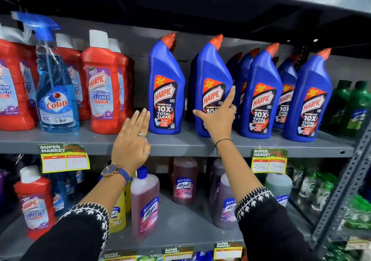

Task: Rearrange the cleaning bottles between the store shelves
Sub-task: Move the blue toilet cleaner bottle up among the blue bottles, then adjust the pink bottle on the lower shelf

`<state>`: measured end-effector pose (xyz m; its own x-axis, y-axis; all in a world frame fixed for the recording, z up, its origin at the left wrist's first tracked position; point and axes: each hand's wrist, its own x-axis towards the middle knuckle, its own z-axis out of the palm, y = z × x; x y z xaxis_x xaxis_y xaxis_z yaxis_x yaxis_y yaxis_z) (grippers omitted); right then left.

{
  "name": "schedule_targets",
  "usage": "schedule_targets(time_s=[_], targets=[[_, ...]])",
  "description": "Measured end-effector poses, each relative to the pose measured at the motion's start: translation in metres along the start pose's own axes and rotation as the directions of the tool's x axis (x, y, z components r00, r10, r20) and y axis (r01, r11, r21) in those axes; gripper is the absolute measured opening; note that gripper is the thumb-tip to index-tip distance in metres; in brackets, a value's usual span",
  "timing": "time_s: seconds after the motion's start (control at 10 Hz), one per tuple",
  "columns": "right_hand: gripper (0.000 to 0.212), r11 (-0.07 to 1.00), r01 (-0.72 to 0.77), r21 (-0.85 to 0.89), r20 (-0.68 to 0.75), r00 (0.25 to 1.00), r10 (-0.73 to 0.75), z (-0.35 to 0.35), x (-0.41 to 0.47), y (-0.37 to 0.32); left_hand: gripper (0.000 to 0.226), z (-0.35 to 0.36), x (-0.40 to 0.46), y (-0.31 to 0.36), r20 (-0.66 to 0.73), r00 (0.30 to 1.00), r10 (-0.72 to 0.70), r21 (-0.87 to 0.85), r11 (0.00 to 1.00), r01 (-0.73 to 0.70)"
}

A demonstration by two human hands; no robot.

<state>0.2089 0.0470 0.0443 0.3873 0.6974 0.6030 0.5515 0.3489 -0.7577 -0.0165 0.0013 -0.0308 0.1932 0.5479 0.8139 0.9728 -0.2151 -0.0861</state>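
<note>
Several blue Harpic bottles with orange caps stand on the grey middle shelf [180,145]. The leftmost blue bottle [165,87] stands apart from the rest. My left hand [131,142] is flat with fingers together, fingertips just left of that bottle's base, holding nothing. My right hand [219,118] rests against the front of the second blue bottle [212,75], which leans slightly; the forefinger points up along its right edge and the thumb spreads left. Whether the other fingers wrap the bottle I cannot tell.
Red Harpic bathroom cleaner bottles [102,83] and a blue Colin spray bottle [57,91] fill the shelf's left part. Dark green bottles [353,108] stand at the right. Pink Lizol bottles [144,200] and a red Harpic bottle [35,198] sit on the lower shelf. A perforated upright [345,182] frames the right.
</note>
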Motion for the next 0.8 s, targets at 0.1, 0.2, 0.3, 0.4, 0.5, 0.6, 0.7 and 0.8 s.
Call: schedule_targets(time_s=[0.1, 0.2, 0.3, 0.4, 0.5, 0.6, 0.7, 0.8], targets=[[0.133, 0.999, -0.046, 0.013, 0.019, 0.999, 0.046, 0.002, 0.006, 0.002, 0.069, 0.000, 0.000, 0.000, -0.007, 1.000, -0.001, -0.005, 1.000, 0.001], [0.132, 0.998, -0.055, 0.011, 0.016, 0.998, 0.055, 0.006, 0.008, 0.006, 0.069, 0.002, 0.001, -0.001, -0.011, 1.000, -0.001, -0.005, 1.000, 0.001], [0.131, 0.999, -0.042, -0.009, 0.006, 0.999, 0.042, 0.008, 0.005, 0.009, 0.069, 0.002, 0.000, -0.001, -0.014, 1.000, -0.004, -0.001, 1.000, 0.004], [0.129, 0.999, -0.036, -0.011, 0.027, 0.999, 0.036, 0.008, 0.004, 0.011, 0.069, 0.002, 0.000, 0.000, -0.014, 1.000, -0.008, 0.000, 1.000, 0.008], [0.118, 0.999, -0.042, -0.032, 0.053, 0.998, 0.043, 0.006, -0.014, 0.015, 0.069, 0.003, 0.000, 0.000, -0.013, 1.000, -0.010, 0.006, 1.000, 0.010], [0.093, 0.987, 0.153, 0.056, -0.048, 0.987, -0.150, 0.014, -0.069, 0.020, 0.070, 0.003, 0.000, 0.000, -0.027, 1.000, -0.011, 0.004, 1.000, 0.011], [0.074, 0.901, 0.405, 0.155, -0.054, 0.914, -0.402, 0.036, -0.152, 0.033, 0.072, 0.003, 0.000, 0.000, -0.041, 0.999, -0.013, 0.002, 1.000, 0.013], [0.068, 0.911, 0.342, 0.229, 0.173, 0.907, -0.384, 0.065, -0.205, 0.060, 0.072, 0.002, 0.000, 0.001, -0.046, 0.999, -0.013, 0.000, 1.000, 0.013]])
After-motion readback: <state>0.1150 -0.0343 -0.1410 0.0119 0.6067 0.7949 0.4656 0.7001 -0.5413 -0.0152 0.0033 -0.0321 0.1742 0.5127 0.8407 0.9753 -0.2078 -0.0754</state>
